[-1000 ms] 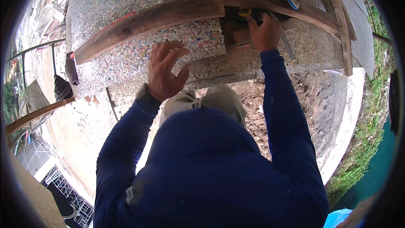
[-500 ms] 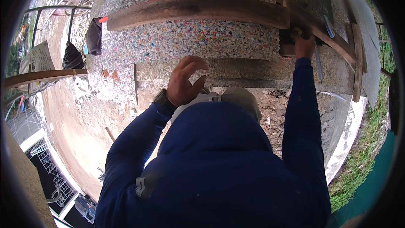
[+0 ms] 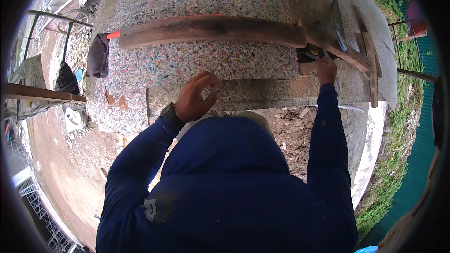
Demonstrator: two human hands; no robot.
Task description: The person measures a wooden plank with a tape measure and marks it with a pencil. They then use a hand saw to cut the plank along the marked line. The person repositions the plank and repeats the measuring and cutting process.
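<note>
My left hand (image 3: 197, 96) hovers by the near edge of a speckled multicoloured board (image 3: 211, 61), fingers curved and apart, holding nothing. Farther right, my right hand (image 3: 326, 70) reaches into a dark gap beside the board. Its fingers are closed, and what they hold is mostly hidden. A round yellow-and-black thing (image 3: 313, 50), possibly a tape measure, lies just beyond those fingers. Across the speckled board rests a long wooden beam (image 3: 211, 32), with a thin red strip (image 3: 113, 35) showing at its left end.
A handsaw (image 3: 338, 26) with a blue handle leans by a slanting timber (image 3: 344, 51) at the right. More planks (image 3: 370, 65) lie beyond it. Dark cloth (image 3: 98, 56) hangs at the board's left edge. Loose soil (image 3: 293, 133) lies below the bench, and a green corrugated fence (image 3: 412, 159) stands far right.
My right hand has drawn back slightly from the round yellow-and-black thing, which now shows more plainly. My left hand keeps its curved pose. The whole view has shifted.
</note>
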